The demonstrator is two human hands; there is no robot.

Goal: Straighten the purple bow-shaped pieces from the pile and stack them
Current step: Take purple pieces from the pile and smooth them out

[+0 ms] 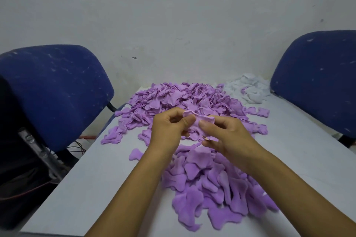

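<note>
A big pile of crumpled purple bow-shaped pieces (185, 100) covers the far middle of the white table (100, 175). Flattened purple pieces (210, 183) lie spread in a loose heap near the front, under my forearms. Both hands meet above the gap between the two heaps. My left hand (169, 131) and my right hand (225, 134) each pinch one end of a single purple piece (196, 121) between thumb and fingers, holding it a little above the table. Part of that piece is hidden behind my fingers.
A heap of white pieces (248, 88) sits at the far right of the table by the wall. Blue chairs stand on the left (55, 90) and right (317, 79). Stray purple pieces (111, 136) lie near the table's left edge.
</note>
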